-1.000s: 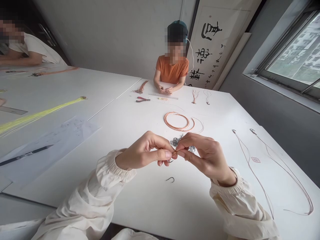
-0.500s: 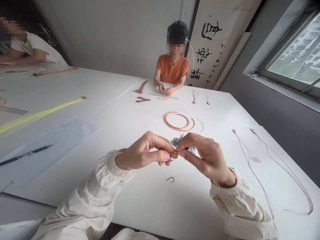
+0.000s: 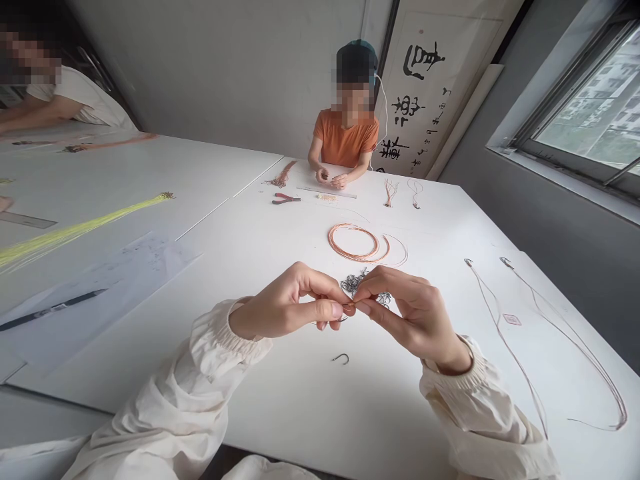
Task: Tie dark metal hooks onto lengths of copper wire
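Note:
My left hand [image 3: 293,303] pinches a fish hook [image 3: 343,319] between thumb and forefinger; most of the hook is hidden, with only a bit of dark curve showing below the fingers. My right hand [image 3: 410,307] is closed at the fingertips on a short piece of orange line [image 3: 349,306] lying against the hook. The fingertips of both hands nearly touch. Right behind them lies a pile of dark fish hooks [image 3: 354,281], partly covered by my right hand. One loose fish hook [image 3: 341,359] rests on the white table [image 3: 300,413] below my hands.
Beyond my hands lies a coil of orange line [image 3: 353,243]. Hooks tied to pale lines [image 3: 500,333] stretch along the right side. Paper [image 3: 125,287] with a pen [image 3: 55,310] and a yellow line bundle [image 3: 90,230] lie left. A co-worker [image 3: 345,137] sits opposite, near red-handled pliers [image 3: 286,198].
My hands stay in almost the same place, with a slight shift of the fingertips around the orange line. The person at the far left has leaned a little.

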Motion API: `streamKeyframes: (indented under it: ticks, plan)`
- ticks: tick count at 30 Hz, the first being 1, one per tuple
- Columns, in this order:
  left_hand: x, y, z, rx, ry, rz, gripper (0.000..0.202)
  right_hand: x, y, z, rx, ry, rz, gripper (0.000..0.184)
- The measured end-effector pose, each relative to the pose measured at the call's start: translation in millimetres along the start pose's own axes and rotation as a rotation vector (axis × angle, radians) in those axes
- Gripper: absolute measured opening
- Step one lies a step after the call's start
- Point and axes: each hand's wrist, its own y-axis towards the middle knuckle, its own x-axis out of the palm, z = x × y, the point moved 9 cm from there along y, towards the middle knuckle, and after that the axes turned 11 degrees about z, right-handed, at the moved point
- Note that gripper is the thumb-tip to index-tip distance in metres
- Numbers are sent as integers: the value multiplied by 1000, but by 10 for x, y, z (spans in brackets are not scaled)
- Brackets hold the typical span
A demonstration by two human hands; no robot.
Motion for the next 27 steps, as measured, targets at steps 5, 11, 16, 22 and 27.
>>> streamKeyframes:
  ticks: [5, 11, 16, 22, 27]
  plan:
    - [18, -2, 11, 6, 17, -21, 20, -4, 1, 2, -6, 13, 3, 14]
    - [10, 2, 7, -3, 66, 6, 18, -4, -12, 17, 0, 26, 16, 13]
    - [-25, 4, -14, 2, 116, 39, 19, -11, -15, 69, 51, 58, 28, 12]
    - [-20, 13, 49, 64, 190, 70, 18, 3, -18, 151, 117, 79, 12, 10]
    - [-26, 15, 71, 111, 225, 105, 22, 9, -30, 186, 138, 85, 10, 14]
